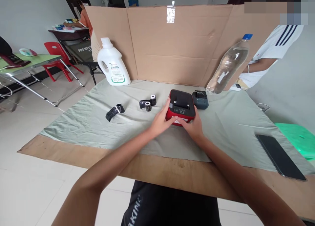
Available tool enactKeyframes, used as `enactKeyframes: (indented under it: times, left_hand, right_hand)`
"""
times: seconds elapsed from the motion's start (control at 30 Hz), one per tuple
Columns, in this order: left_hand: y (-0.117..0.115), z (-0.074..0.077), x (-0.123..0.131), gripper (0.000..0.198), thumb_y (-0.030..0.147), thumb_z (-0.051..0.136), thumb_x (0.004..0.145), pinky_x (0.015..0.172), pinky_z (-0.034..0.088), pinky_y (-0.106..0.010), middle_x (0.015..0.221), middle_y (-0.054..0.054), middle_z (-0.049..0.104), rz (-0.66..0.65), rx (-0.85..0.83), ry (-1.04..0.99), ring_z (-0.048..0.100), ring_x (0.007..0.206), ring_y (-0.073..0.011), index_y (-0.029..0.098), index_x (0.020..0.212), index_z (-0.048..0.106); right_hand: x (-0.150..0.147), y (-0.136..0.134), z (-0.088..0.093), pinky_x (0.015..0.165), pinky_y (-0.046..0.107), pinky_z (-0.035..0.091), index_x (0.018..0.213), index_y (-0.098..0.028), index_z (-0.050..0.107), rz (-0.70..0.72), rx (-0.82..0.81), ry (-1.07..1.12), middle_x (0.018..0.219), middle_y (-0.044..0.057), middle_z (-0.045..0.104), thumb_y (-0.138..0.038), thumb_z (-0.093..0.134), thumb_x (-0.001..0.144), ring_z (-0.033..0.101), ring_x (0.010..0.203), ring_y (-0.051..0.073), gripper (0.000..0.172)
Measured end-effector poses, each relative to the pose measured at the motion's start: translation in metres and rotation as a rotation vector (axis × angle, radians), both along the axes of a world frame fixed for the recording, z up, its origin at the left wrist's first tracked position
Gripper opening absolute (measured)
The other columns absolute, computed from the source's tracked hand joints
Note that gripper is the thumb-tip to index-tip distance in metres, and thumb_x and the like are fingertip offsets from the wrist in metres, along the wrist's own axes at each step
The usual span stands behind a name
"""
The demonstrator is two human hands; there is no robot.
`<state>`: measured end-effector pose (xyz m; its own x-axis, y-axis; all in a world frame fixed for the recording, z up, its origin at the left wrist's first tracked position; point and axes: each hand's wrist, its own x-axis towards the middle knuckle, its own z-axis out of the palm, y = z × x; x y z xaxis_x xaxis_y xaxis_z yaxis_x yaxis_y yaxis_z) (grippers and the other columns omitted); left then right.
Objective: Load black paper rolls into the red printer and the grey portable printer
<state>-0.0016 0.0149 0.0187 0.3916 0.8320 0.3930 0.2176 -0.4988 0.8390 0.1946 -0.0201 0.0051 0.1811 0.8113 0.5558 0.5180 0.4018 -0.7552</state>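
A red and black label printer (182, 103) is held between both my hands at the middle of the cloth-covered table. My left hand (161, 119) grips its left side, and my right hand (193, 124) grips its right side. Both thumbs meet at the printer's front edge. Just behind it to the right stands a smaller dark blue-grey printer (201, 101). To the left lie small paper rolls (148, 106) with black wrapping, and farther left a roll with a black strip (115, 112) trailing from it. Whether the red printer touches the cloth is hidden.
A white detergent jug (114, 63) and a tilted water bottle (230, 67) lean against the cardboard screen (177, 45). A black phone (280, 156) lies near the right edge. A green stool (297, 139) stands beyond it. Two other people are behind the screen's sides.
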Motion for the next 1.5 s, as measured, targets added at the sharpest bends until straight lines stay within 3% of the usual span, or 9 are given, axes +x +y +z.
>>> enactKeyframes:
  times: [0.13, 0.23, 0.4, 0.5, 0.6, 0.7, 1.0, 1.27, 1.5]
  left_hand:
    - [-0.050, -0.010, -0.010, 0.090, 0.052, 0.060, 0.099, 0.132, 0.031, -0.047, 0.176, -0.005, 0.022, -0.047, -0.068, 0.038, 0.029, 0.161, -0.0296, 0.032, 0.170, 0.007]
    - [-0.064, -0.019, -0.013, 0.090, 0.052, 0.060, 0.100, 0.133, 0.032, -0.046, 0.176, -0.005, 0.021, -0.029, -0.059, 0.075, 0.027, 0.162, -0.0288, 0.032, 0.169, 0.006]
    - [-0.060, -0.022, -0.013, 0.084, 0.051, 0.068, 0.096, 0.127, 0.042, -0.047, 0.174, -0.010, 0.027, 0.031, 0.093, 0.086, 0.034, 0.159, -0.0299, 0.030, 0.165, 0.025]
    - [-0.058, -0.021, -0.012, 0.071, 0.048, 0.073, 0.092, 0.114, 0.055, -0.047, 0.163, -0.015, 0.044, 0.116, 0.221, 0.059, 0.049, 0.149, -0.0307, 0.026, 0.153, 0.045]
    - [-0.059, -0.017, -0.013, 0.053, 0.042, 0.074, 0.092, 0.107, 0.057, -0.047, 0.145, -0.014, 0.060, 0.153, 0.362, 0.092, 0.060, 0.134, -0.0290, 0.024, 0.138, 0.055]
    - [-0.059, -0.013, -0.015, 0.042, 0.036, 0.072, 0.094, 0.105, 0.058, -0.044, 0.138, -0.012, 0.064, 0.119, 0.425, 0.099, 0.064, 0.127, -0.0258, 0.024, 0.132, 0.058]
    - [-0.051, -0.016, -0.020, 0.034, 0.033, 0.072, 0.094, 0.098, 0.061, -0.042, 0.124, -0.010, 0.070, 0.116, 0.587, 0.095, 0.070, 0.115, -0.0236, 0.023, 0.125, 0.062]
    - [-0.055, -0.014, -0.017, 0.032, 0.032, 0.072, 0.092, 0.092, 0.063, -0.035, 0.123, -0.009, 0.070, 0.128, 0.492, 0.062, 0.072, 0.107, -0.0200, 0.023, 0.121, 0.063]
    - [-0.052, -0.014, -0.016, 0.033, 0.036, 0.069, 0.092, 0.093, 0.061, -0.035, 0.124, -0.010, 0.070, 0.135, 0.475, 0.103, 0.071, 0.111, -0.0212, 0.021, 0.121, 0.063]
  right_hand:
    - [0.004, -0.054, -0.001, 0.114, 0.062, 0.046, 0.159, -0.020, 0.038, -0.034, -0.055, -0.105, 0.146, 0.019, 0.057, -0.056, 0.085, 0.076, 0.056, 0.135, 0.038, 0.102]
    - [0.004, -0.068, -0.002, 0.113, 0.063, 0.046, 0.160, -0.020, 0.036, -0.033, -0.071, -0.141, 0.145, 0.020, 0.056, -0.058, 0.085, 0.076, 0.056, 0.133, 0.038, 0.105]
    - [0.004, -0.066, 0.000, 0.114, 0.064, 0.045, 0.161, -0.021, 0.031, -0.017, -0.055, -0.198, 0.147, 0.020, 0.053, -0.059, 0.083, 0.077, 0.053, 0.135, 0.039, 0.106]
    - [0.006, -0.064, 0.000, 0.115, 0.065, 0.044, 0.162, -0.021, 0.028, -0.014, 0.003, -0.233, 0.148, 0.020, 0.051, -0.057, 0.082, 0.078, 0.049, 0.139, 0.040, 0.106]
    - [0.009, -0.064, 0.000, 0.118, 0.064, 0.042, 0.163, -0.023, 0.025, -0.010, 0.024, -0.264, 0.153, 0.020, 0.045, -0.056, 0.082, 0.079, 0.044, 0.145, 0.040, 0.107]
    - [0.012, -0.063, 0.000, 0.121, 0.063, 0.040, 0.164, -0.025, 0.023, 0.006, 0.020, -0.274, 0.156, 0.019, 0.042, -0.052, 0.082, 0.079, 0.041, 0.148, 0.039, 0.107]
    - [0.015, -0.059, -0.004, 0.124, 0.065, 0.034, 0.167, -0.027, 0.018, 0.041, 0.097, -0.293, 0.164, 0.018, 0.034, -0.046, 0.083, 0.080, 0.034, 0.154, 0.039, 0.110]
    - [0.017, -0.058, -0.005, 0.124, 0.064, 0.035, 0.165, -0.028, 0.023, 0.068, 0.120, -0.281, 0.163, 0.017, 0.036, -0.045, 0.084, 0.080, 0.036, 0.153, 0.038, 0.106]
    - [0.021, -0.054, 0.001, 0.122, 0.065, 0.036, 0.153, -0.028, 0.035, 0.073, 0.066, -0.292, 0.162, 0.019, 0.036, -0.054, 0.084, 0.075, 0.036, 0.153, 0.040, 0.096]
